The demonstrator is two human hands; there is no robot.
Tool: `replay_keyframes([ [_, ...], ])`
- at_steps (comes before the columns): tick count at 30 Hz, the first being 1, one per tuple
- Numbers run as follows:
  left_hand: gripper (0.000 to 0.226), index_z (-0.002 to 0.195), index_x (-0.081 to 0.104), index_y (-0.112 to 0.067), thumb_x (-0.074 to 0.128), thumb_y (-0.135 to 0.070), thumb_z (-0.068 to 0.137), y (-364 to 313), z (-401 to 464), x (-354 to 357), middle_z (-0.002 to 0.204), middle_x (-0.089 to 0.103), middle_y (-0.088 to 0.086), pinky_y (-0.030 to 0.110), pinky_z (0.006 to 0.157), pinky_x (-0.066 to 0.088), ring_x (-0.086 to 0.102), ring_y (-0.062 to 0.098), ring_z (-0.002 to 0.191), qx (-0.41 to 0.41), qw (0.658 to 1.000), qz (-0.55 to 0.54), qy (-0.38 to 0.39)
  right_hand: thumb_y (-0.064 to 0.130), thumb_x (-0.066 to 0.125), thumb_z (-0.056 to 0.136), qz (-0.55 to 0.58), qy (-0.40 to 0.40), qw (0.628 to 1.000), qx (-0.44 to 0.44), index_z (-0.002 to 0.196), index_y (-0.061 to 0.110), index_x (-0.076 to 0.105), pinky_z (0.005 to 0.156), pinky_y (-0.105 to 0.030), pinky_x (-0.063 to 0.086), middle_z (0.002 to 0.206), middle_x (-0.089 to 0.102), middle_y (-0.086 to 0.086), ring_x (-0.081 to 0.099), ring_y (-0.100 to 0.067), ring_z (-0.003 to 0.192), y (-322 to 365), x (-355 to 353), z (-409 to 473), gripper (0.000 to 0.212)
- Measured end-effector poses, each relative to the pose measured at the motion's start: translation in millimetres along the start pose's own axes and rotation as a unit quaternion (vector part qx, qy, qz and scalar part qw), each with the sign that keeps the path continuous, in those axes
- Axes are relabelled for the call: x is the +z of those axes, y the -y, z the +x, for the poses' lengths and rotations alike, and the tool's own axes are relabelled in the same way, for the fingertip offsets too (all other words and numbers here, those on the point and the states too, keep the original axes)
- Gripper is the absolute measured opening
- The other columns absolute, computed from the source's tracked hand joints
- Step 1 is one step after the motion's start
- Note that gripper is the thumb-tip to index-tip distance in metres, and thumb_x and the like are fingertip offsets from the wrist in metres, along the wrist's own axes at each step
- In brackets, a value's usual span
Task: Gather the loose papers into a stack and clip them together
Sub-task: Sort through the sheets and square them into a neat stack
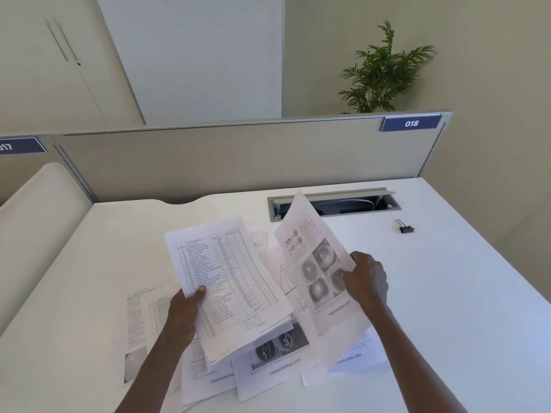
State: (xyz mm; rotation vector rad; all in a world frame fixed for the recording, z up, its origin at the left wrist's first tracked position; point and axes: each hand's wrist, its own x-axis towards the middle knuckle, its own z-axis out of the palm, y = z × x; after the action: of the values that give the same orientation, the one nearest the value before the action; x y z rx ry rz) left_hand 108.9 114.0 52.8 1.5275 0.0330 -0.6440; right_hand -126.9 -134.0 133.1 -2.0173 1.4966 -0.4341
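left hand (186,308): we see it gripping a stack (229,281) of sheets at the lower left edge, thumb on top; top sheet is a printed table, stack lifted and tilted off the worktop (447,293).
right hand (365,278): we see it pinching one sheet (316,263) at its right edge, thumb on the printed face; sheet is raised, tilted, with grey round pictures and text.
sheet vs stack: just beside each other, lower edges close; we cannot tell if they touch.
loose papers (268,371): we see several still flat on the worktop under and around both hands, overlapping, some to the left near the left forearm.
clip (405,227): black binder clip, on the worktop, well apart from the papers, to the far right.
cable slot (334,202): open, behind the papers.
divider (238,156): at the worktop's back edge, tag reads 018.
plant (384,73): behind the divider.
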Motion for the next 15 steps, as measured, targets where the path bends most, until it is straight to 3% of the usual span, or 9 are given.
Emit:
replay_keyframes([
  [3, 0.023, 0.12, 0.06, -0.013, 0.057, -0.007, 0.098, 5, 3, 3, 0.108, 0.067, 0.009, 0.045, 0.087, 0.051, 0.065, 0.029, 0.095, 0.002, 1.0, 0.011, -0.013, 0.01, 0.064, 0.073, 0.01, -0.021, 0.999, -0.043, 0.072, 0.009, 0.053, 0.054, -0.03, 0.036, 0.061, 0.051, -0.001, 0.048, -0.033, 0.065, 14, -24, -5, 0.011],
  [9, 0.016, 0.111, 0.063, -0.015, 0.06, -0.009, 0.097, 12, 0, 14, 0.108, 0.069, 0.01, 0.05, 0.092, 0.052, 0.065, 0.034, 0.099, -0.003, 0.999, 0.031, -0.019, 0.013, 0.066, 0.076, 0.049, -0.06, 0.99, -0.118, 0.073, 0.009, 0.055, 0.053, -0.031, 0.038, 0.064, 0.059, -0.003, 0.053, -0.034, 0.066, 39, -61, -15, 0.012],
  [15, 0.022, 0.118, 0.064, -0.007, 0.06, -0.011, 0.097, 11, -11, 37, 0.106, 0.071, 0.012, 0.05, 0.09, 0.054, 0.067, 0.034, 0.098, -0.031, 0.999, 0.023, 0.008, 0.015, 0.079, 0.074, 0.195, 0.018, 0.974, -0.114, 0.088, 0.014, 0.072, 0.065, -0.035, 0.051, 0.079, 0.073, 0.001, 0.068, -0.025, 0.075, 56, -77, -20, 0.015],
])
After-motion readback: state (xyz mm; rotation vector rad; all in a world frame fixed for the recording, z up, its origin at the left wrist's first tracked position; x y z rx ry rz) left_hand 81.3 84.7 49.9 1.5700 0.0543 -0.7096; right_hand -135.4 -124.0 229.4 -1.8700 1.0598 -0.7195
